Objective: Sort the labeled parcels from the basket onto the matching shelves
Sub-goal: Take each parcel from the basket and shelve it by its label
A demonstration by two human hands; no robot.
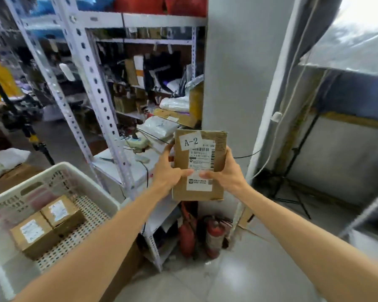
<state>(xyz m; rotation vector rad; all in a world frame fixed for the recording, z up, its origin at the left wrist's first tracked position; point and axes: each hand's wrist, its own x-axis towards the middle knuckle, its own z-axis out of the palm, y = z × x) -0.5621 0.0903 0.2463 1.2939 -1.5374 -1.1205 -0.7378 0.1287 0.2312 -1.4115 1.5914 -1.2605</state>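
Note:
I hold a brown cardboard parcel upright in front of me, its white sticker reading "A-2" above a shipping label. My left hand grips its left edge, thumb on the front face. My right hand grips the right edge, thumb on the label. The white perforated basket sits at the lower left and holds two more brown labelled boxes side by side. White metal shelves packed with parcels stand behind the held box.
A grey pillar rises right of the shelves. Two red fire extinguishers stand on the floor at its base. A black tripod and cables occupy the right. A low white surface with a power strip lies below the shelf.

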